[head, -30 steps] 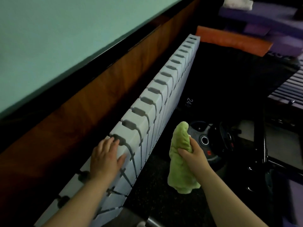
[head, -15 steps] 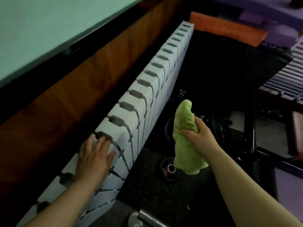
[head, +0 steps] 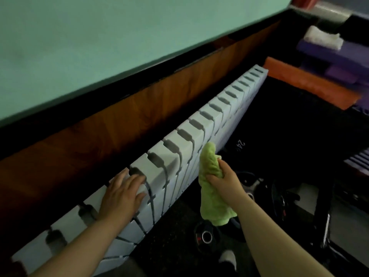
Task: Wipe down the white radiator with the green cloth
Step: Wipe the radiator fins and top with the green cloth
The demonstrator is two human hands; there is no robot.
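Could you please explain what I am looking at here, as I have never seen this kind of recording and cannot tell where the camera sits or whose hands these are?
There is no machine here: a person wears one wide-angle camera on the head, looking forward and down, so the two bare arms reach in from the bottom. The left hand lies flat and empty on top of the long white radiator, which runs along a wood-panelled wall. The right hand grips a bunched green cloth, its fingers closed around the middle, beside the radiator's front; whether the cloth touches it is unclear. On the dark floor below sit what look like weight plates.
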